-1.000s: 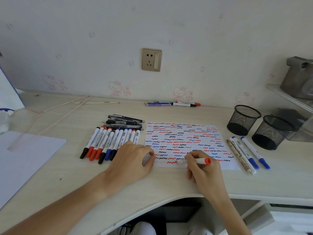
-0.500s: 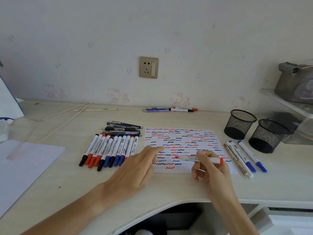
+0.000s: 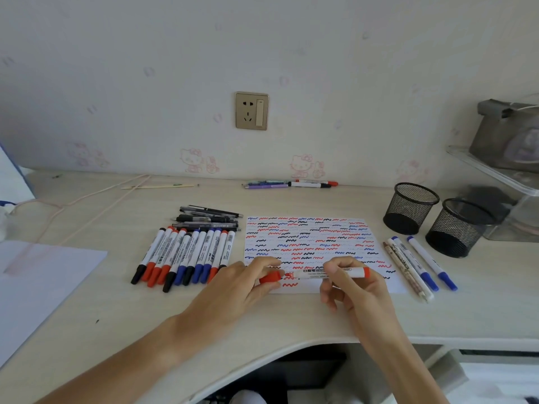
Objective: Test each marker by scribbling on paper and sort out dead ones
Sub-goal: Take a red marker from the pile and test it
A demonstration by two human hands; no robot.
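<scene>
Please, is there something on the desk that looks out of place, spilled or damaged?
Nothing stands out. The red marker in the right hand is uncapped, its red cap in the left hand. The paper holds tidy scribbles. No spill or damage shows.

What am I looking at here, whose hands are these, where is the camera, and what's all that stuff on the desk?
There is no machine here. A person wears one camera on the head, looking down at their own two hands over a desk.

The left hand pinches a red cap. The right hand holds a red marker, its tip bare and pointing at the cap, a small gap between them.

Under the hands lies a sheet of paper covered in red, blue and black squiggles. Left of it is a row of markers with dark pens behind. To the right lie three pens and two black mesh cups. More pens lie by the wall.
</scene>
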